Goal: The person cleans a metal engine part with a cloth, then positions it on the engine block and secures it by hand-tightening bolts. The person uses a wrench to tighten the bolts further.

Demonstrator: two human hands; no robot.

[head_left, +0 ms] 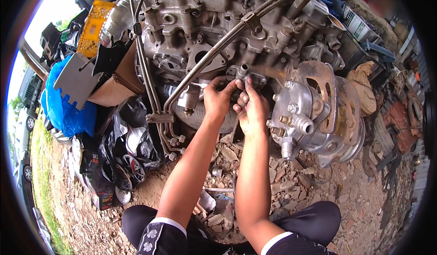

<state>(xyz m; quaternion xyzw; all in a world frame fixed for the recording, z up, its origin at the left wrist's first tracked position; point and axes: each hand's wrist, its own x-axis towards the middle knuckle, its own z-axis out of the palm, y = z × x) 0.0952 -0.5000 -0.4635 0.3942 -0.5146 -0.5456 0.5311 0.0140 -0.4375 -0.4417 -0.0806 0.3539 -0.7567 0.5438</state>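
Observation:
My left hand [219,95] and my right hand [250,107] meet at a small metal housing [257,78] with a short pipe stub, low on a grimy engine block [214,32]. The thumb and fingertips of both hands are pinched at its lower part; what they grip there is too small and hidden to make out. My right hand's other fingers are curled. Two long steel pipes [200,60] cross the block above my left hand. To my right is a large metal pump-like unit [296,109] with a rusty slotted bracket [328,91].
Black plastic bags [114,145], a blue bag [61,98], a cardboard box [118,86] and an orange plastic crate [94,22] crowd the left. A white basket [353,22] and scrap parts [398,118] lie at the right. Broken rubble [291,186] covers the ground around my knees.

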